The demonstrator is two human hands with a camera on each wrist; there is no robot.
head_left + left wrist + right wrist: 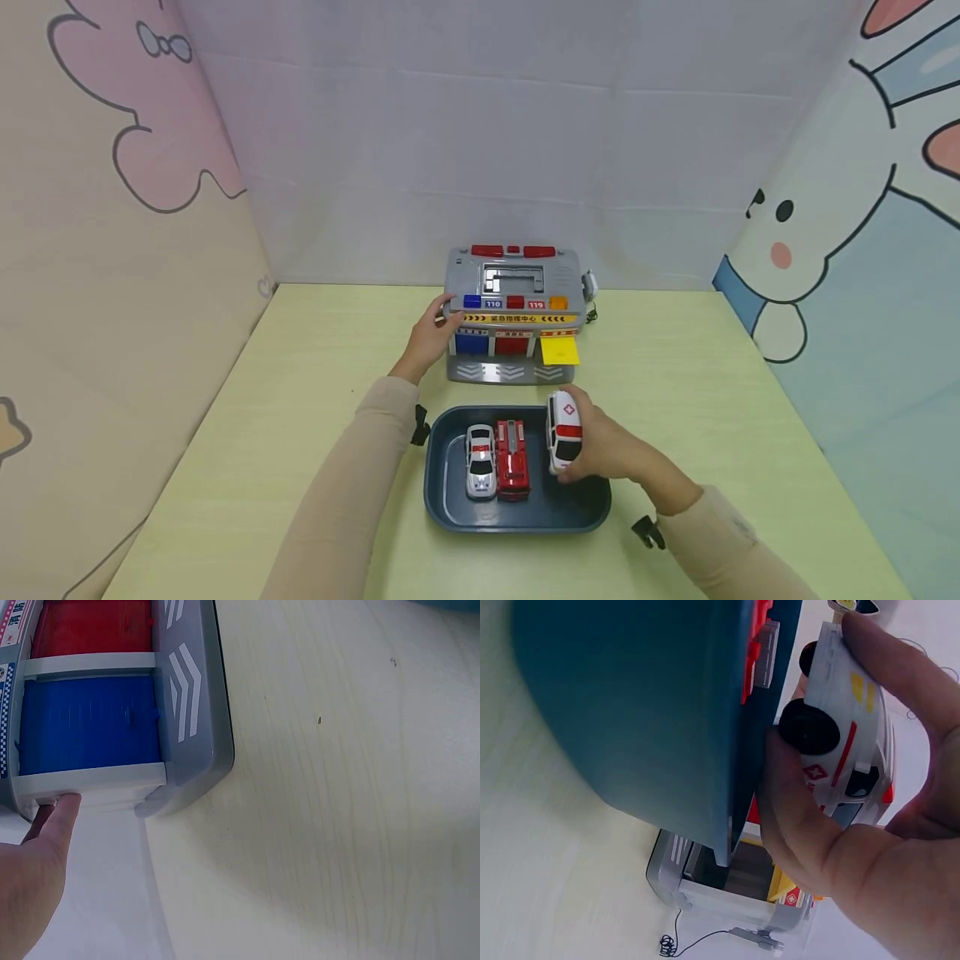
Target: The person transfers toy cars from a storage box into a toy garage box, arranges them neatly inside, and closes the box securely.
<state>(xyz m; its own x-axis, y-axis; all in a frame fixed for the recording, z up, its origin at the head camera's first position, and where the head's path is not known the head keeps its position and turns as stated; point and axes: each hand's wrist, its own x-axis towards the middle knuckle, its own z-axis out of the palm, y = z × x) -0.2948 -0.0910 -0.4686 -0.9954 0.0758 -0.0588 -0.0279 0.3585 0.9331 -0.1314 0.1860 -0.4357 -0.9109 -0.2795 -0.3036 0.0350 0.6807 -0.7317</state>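
My right hand (600, 437) grips a white toy ambulance (564, 429) with a red stripe and red cross, above the right part of a dark blue tray (519, 527). The right wrist view shows the ambulance (847, 727) between thumb and fingers, its black wheels toward the tray. In the tray lie a silver-white toy car (481, 462) and a red toy fire engine (513, 467), side by side. My left hand (431, 333) touches the left side of a grey toy emergency station (513, 279); in the left wrist view its fingers are extended against the wall.
The station's blue door (472, 344) and red door (512, 345) are down, while its yellow door (559, 351) is raised outward. A small grey handset (589, 286) with a coiled cord hangs at its right. Behind stands a pale curtain (517, 142).
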